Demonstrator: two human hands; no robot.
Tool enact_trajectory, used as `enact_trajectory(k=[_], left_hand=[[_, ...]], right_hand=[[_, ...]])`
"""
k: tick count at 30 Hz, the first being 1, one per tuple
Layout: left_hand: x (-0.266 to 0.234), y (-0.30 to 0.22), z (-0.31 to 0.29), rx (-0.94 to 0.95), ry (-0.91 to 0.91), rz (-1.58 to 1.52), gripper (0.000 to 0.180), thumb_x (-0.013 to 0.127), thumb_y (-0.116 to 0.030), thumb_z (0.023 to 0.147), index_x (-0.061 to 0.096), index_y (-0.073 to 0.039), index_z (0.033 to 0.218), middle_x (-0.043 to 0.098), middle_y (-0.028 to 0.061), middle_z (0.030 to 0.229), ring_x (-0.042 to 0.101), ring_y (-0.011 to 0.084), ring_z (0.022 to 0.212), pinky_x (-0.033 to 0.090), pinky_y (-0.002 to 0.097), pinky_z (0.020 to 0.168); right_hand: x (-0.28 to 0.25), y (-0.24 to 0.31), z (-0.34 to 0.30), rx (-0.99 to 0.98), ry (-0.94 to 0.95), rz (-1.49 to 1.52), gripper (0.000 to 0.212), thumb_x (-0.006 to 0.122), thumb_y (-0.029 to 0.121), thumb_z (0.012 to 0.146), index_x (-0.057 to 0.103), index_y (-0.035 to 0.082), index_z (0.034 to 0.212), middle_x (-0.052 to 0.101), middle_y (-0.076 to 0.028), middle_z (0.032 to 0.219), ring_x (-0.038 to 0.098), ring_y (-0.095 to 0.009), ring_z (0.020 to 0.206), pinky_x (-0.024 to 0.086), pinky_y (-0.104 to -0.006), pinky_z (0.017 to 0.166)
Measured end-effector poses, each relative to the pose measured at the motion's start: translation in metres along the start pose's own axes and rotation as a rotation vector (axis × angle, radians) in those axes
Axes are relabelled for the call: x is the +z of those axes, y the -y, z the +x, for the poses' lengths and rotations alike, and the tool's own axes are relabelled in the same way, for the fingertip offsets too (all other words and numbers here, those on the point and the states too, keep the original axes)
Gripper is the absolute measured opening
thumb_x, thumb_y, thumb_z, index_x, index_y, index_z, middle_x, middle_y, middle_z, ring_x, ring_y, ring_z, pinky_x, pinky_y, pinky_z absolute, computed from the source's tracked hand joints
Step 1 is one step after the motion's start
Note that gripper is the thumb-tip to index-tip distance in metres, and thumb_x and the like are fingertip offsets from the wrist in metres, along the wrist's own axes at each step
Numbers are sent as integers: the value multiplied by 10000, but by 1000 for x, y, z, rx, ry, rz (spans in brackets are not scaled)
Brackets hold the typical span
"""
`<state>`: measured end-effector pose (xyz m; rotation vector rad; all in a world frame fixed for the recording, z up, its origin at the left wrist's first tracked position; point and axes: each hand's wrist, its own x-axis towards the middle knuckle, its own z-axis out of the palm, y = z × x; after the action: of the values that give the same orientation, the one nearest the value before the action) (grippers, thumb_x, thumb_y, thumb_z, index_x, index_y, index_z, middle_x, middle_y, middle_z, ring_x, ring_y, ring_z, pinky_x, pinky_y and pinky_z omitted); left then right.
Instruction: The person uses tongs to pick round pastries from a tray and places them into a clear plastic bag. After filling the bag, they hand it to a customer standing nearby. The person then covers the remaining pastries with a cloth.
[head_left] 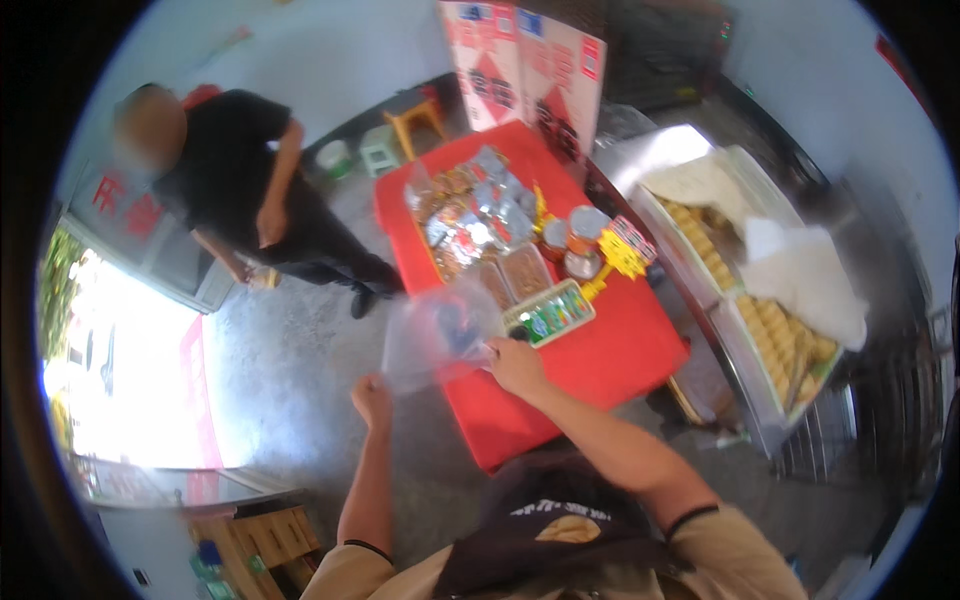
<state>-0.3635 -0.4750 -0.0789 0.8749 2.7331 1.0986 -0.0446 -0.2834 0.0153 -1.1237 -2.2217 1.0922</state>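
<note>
A clear plastic bag [412, 340] is stretched out in front of me, partly over the left edge of the red-covered table [620, 350]. My right hand [517, 368] pinches its right side above the table. At the bag's lower left corner, my left hand [371, 402] is closed on it over the floor. Something bluish shows through the film, too blurred to name. Just beyond my right hand lies a pale basket [583, 318] with green packets. Two clear tubs [526, 272] of brown food stand behind it.
Wrapped snacks fill a tray [432, 245] at the table's far end, beside several jars [583, 264] and a yellow sign [625, 255]. White crates [752, 385] of golden pastries stand right. A person [230, 170] stands far left, near stools [380, 150].
</note>
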Motion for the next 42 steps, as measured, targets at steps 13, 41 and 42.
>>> enact_trajectory(k=[13, 41, 42], left_hand=[[-87, -102, 158, -720, 711, -1305, 96, 610, -88, 1001, 621, -88, 906, 619, -7, 755, 619, 104, 660, 530, 271, 537], [-113, -44, 306, -330, -128, -140, 229, 660, -343, 1015, 732, -128, 1042, 696, 49, 839, 701, 208, 732, 588, 374, 598], [-109, -46, 298, -370, -159, -157, 228, 653, -336, 1016, 724, -124, 1061, 691, 56, 869, 694, 213, 763, 581, 378, 624]], right_hand=[[-41, -22, 122, 608, 422, 1836, 213, 587, 14, 960, 616, 25, 1171, 688, -88, 984, 693, -232, 871, 599, -374, 847], [-109, -318, -405, 1163, -821, 1491, 168, 507, 215, 1032, 619, 118, 1111, 691, -67, 915, 680, -208, 778, 570, -370, 684], [-103, -314, -414, 1201, -842, 1492, 180, 504, 212, 1032, 617, 109, 1127, 688, -74, 928, 682, -214, 777, 572, -370, 671]])
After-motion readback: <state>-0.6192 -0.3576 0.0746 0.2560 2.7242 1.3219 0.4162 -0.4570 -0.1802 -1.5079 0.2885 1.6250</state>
